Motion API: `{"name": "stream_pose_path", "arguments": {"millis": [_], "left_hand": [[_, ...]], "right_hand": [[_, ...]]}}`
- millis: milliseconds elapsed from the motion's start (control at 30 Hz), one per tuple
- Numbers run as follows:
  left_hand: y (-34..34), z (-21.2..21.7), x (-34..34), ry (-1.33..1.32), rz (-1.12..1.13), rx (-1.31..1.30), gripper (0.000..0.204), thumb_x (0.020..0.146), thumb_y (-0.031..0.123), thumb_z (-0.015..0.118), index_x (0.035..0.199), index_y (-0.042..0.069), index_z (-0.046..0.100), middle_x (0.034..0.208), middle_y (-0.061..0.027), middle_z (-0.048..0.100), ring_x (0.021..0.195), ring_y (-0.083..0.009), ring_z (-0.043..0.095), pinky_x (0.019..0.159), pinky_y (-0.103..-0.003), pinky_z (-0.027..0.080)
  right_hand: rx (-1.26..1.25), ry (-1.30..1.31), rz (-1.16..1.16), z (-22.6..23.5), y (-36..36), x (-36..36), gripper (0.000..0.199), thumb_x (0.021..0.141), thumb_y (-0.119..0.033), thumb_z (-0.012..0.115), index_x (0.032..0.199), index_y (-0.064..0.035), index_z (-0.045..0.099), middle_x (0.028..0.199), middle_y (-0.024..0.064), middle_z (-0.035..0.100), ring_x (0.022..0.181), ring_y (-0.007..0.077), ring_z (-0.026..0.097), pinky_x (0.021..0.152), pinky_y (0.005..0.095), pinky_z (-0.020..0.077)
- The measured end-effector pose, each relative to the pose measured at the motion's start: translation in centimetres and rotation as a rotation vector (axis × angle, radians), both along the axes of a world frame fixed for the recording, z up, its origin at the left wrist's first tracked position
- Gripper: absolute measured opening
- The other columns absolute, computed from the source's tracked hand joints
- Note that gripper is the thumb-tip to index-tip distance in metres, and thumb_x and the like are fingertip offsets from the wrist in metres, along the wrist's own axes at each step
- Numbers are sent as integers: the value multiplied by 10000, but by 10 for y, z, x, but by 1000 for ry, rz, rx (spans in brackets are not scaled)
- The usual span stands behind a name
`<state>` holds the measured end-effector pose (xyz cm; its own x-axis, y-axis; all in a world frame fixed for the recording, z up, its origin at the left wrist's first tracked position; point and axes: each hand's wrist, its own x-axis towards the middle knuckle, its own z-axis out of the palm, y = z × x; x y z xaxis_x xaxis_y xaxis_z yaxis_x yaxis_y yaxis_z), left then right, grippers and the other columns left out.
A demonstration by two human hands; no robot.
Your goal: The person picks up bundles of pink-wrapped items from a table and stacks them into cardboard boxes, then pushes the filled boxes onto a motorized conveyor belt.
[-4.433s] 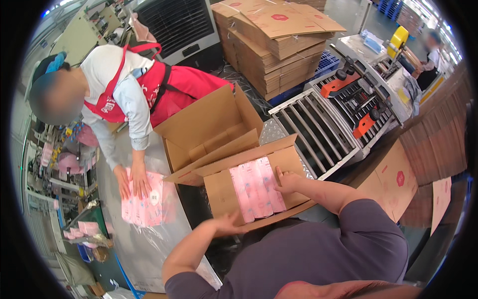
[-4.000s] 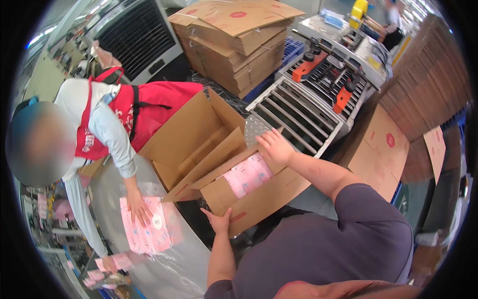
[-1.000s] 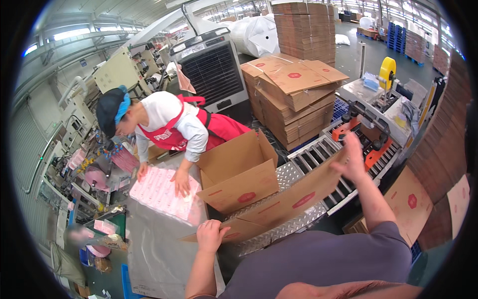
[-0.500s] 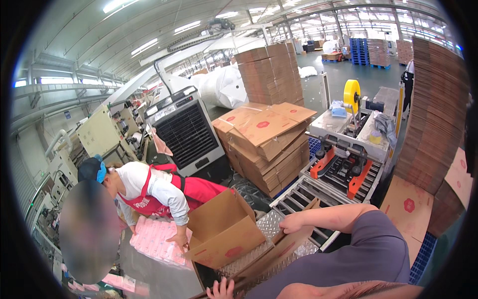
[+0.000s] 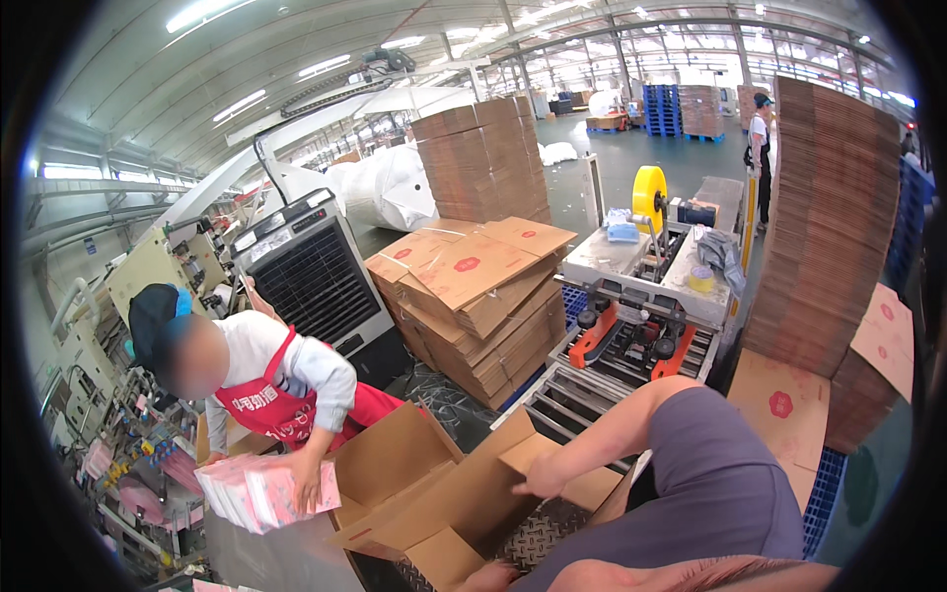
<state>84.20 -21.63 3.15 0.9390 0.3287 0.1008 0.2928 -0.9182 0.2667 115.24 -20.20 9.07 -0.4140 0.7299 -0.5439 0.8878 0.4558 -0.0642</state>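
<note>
An opened-out cardboard box (image 5: 449, 503) stands right in front of me, its flaps spread and a metal tread plate (image 5: 543, 533) showing through it. Fingers bent, my right hand (image 5: 543, 478) is closed at the edge of the box's right end flap (image 5: 590, 487). My left hand (image 5: 490, 574) is low at the near side of the same box; its fingers are mostly hidden. Just beyond is a second open cardboard box (image 5: 390, 449). Beside that one, a co-worker in a red apron (image 5: 286, 400) holds a row of pink-and-white packs (image 5: 261, 493).
A roller conveyor (image 5: 552, 400) leads to a taping machine (image 5: 641, 335) with a yellow tape roll (image 5: 648, 197). Flat cartons are stacked ahead (image 5: 483, 296) and high at the right (image 5: 824, 217). An air cooler (image 5: 316, 271) stands behind the co-worker.
The box at my hands has gone from nearly flat to opened out. My right hand has moved left and down. The co-worker has lifted the packs and shifted them left.
</note>
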Motion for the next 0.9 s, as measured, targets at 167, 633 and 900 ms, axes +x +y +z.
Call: {"name": "stream_pose_path", "arguments": {"millis": [167, 633, 900], "left_hand": [[-21, -92, -18, -16, 174, -823, 606, 938, 356, 607, 1438, 138, 342, 1457, -157, 396, 1369, -280, 373, 1102, -391, 302], [-32, -35, 24, 134, 736, 587, 948, 749, 573, 665, 1462, 16, 383, 1485, -230, 402, 1387, -453, 318, 1125, -653, 207], [-6, -77, -158, -111, 1317, -270, 896, 925, 599, 458, 1500, -54, 246, 1577, -255, 211, 1469, -401, 180, 1206, -468, 152]], "right_hand": [[-154, 142, 339, -94, 28, 5, 442, 933, -262, 493, 1344, -103, 532, 1146, 204, 655, 1031, 441, 612, 876, 507, 486], [185, 252, 298, -34, 5, 6, 608, 1024, -477, 356, 1462, -59, 403, 1462, 174, 456, 1335, 360, 444, 1135, 437, 331], [584, 893, -435, -52, 2, 23, 512, 973, -357, 541, 1369, -38, 485, 1373, 171, 530, 1291, 343, 481, 1061, 424, 407]]}}
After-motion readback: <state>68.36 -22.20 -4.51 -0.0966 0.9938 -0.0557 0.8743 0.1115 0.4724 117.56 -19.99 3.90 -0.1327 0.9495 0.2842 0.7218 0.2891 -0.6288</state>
